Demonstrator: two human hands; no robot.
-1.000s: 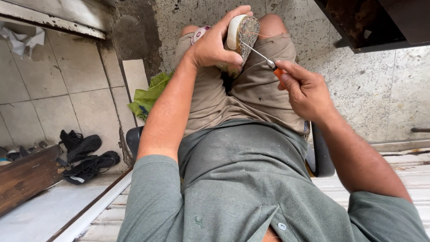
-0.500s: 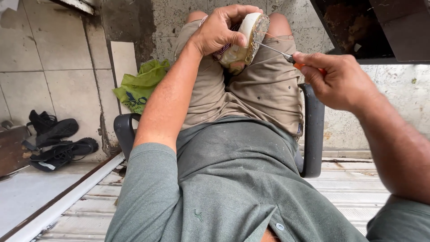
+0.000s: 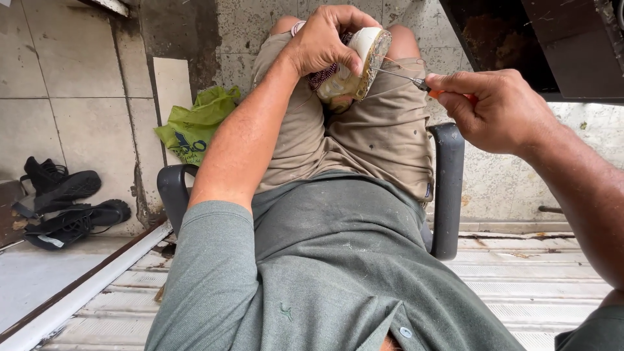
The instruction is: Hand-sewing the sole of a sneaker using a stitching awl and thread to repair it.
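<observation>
Green bag [image 3: 195,127] by tiled wall; left hand [image 3: 325,39] clasps shoe [image 3: 354,65], right hand [image 3: 497,107] pinches awl [image 3: 416,82].

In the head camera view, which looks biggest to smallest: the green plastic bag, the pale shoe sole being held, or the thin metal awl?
1. Crumpled green plastic bag, by the wall.
2. Pale round-edged shoe sole, nearer the camera, so the ranking against the bag is unsure.
3. Thin metal awl with orange handle, clearly smallest.

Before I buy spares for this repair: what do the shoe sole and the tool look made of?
Shoe sole: probably rubber or foam, matte cream with a dirty, rough edge. Tool: thin shiny metal shaft, with an orange handle that looks plastic, mostly hidden in the right hand.
</observation>
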